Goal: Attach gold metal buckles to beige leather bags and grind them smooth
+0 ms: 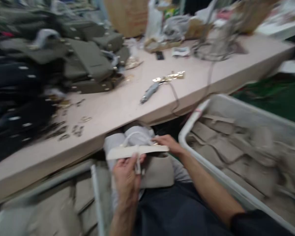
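The picture is smeared by motion. Below the table edge, over my lap, I hold a pale beige bag piece (137, 151), seen edge-on as a flat strip with a white strap or loop. My left hand (126, 178) grips it from below, fingers closed round the strap. On the strip's right end rests my right hand (168, 143), with fingers pressed on it. Under it on my lap lies a grey padded piece (158, 173).
A pale table (127, 105) carries piles of olive and dark bags (88, 62) at left, a grey tool with a cord (149, 92), gold metal fittings (173, 76) and small hardware (73, 129). White bins of beige pieces stand at right (236, 147) and lower left (64, 209).
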Demonstrator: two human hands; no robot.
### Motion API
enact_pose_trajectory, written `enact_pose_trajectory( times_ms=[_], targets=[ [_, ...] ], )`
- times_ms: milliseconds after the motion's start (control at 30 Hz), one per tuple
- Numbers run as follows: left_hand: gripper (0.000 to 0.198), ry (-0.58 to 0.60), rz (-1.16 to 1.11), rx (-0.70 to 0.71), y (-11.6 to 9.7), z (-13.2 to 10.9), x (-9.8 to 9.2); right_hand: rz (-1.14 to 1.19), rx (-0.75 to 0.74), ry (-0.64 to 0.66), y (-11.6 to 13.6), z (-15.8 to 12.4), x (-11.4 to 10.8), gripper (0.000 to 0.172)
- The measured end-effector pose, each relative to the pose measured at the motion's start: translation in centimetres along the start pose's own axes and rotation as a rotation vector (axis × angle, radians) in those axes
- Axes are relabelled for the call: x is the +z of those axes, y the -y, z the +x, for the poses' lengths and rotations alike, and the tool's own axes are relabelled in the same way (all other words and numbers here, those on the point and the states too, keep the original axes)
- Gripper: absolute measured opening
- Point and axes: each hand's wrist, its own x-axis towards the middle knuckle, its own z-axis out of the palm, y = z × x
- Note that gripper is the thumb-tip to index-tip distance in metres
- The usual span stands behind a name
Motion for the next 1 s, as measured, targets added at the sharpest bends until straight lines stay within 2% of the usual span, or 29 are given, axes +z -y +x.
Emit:
enact_pose_trajectory(
  times_ms=[67,100,167,233,300,367,467,567,733,900,1000],
  targets=[
    [0.051,-0.111,-0.033,0.061,-2.2,1.0,-3.7,0.1,0.014,-0.045,-0.2,1.0,-0.6,0.07],
    [0.054,-0.135,-0.067,0.081,-2.8,1.3,-4.7,0.119,0.008,0.0,-0.2,1.2,-1.0,0.077],
    [0.056,-0.141,-0.143,0.108,-3.4,1.8,-5.2,0.058,-0.08,0.102,0.2,0.6,-1.4,0.086],
    [0.053,-0.117,-0.187,0.118,-3.4,2.1,-4.8,-0.117,-0.169,0.13,0.5,-0.2,-0.8,0.091],
    [0.051,-0.065,-0.187,0.098,-3.3,2.5,-4.5,-0.33,-0.236,0.031,0.1,-0.1,0.5,0.083],
    [0.05,-0.012,-0.162,0.075,-3.4,3.0,-4.7,-0.464,-0.286,-0.093,-0.7,1.2,1.7,0.063],
    [0.049,0.057,-0.101,0.065,-3.7,3.8,-5.8,-0.481,-0.323,-0.157,-1.5,4.0,2.9,0.044],
    [0.045,0.064,-0.05,0.109,-3.9,4.4,-6.6,-0.47,-0.335,-0.1,-1.1,6.3,3.6,0.032],
    [0.039,0.028,-0.014,0.192,-4.2,5.1,-7.4,-0.453,-0.369,0.134,0.5,9.0,4.5,0.02],
    [0.043,-0.001,-0.001,0.116,-5.5,4.9,-8.5,-0.465,-0.434,0.222,1.1,10.1,5.5,0.015],
    [0.049,-0.018,-0.082,0.045,-6.3,5.3,-9.0,-0.484,-0.481,0.232,0.7,10.4,5.7,0.017]
  ],
)
